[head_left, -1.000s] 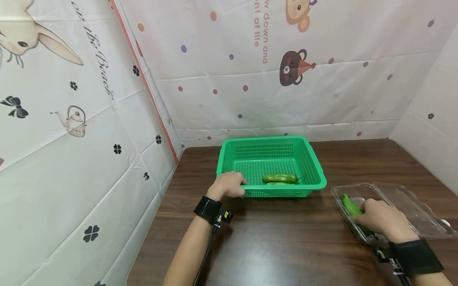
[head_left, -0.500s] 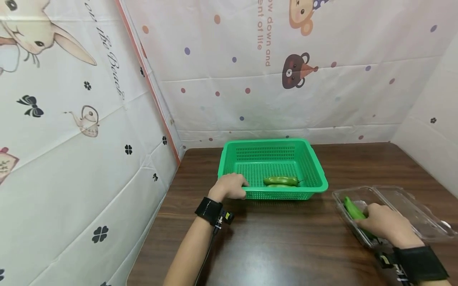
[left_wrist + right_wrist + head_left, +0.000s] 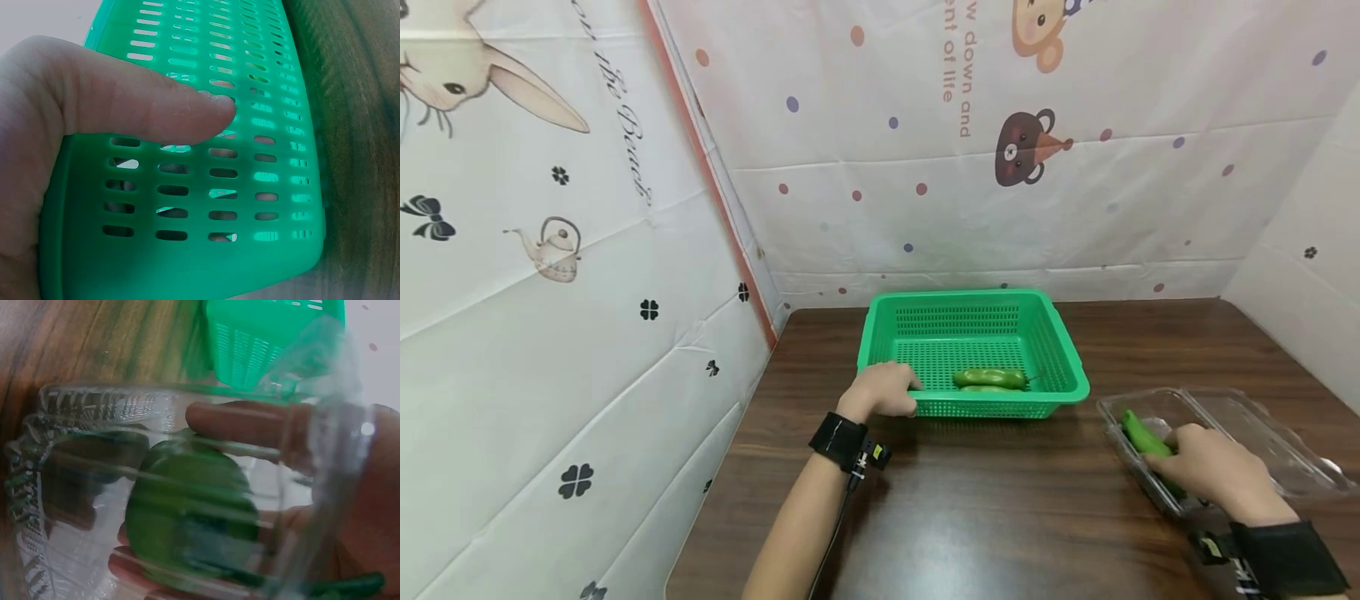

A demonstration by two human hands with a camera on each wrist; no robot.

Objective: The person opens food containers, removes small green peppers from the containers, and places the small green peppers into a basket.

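Observation:
A green plastic basket (image 3: 1067,367) stands mid-table with two green peppers (image 3: 989,377) inside. My left hand (image 3: 882,390) grips the basket's front left corner, thumb pressed on the perforated wall (image 3: 262,187). To the right lies an open clear plastic clamshell box (image 3: 1247,425). My right hand (image 3: 1213,471) reaches into it and curls its fingers round a green pepper (image 3: 1141,435). In the right wrist view the pepper (image 3: 187,512) shows through the clear wall, with fingers above and below it.
The dark wooden table (image 3: 1000,517) is boxed in by patterned white sheets on the left, back and right. The clamshell's lid (image 3: 1285,450) lies open toward the right edge.
The right hand has slid slightly right and down on the pepper in the box. The left hand stays on the basket; only the head view shifted a little.

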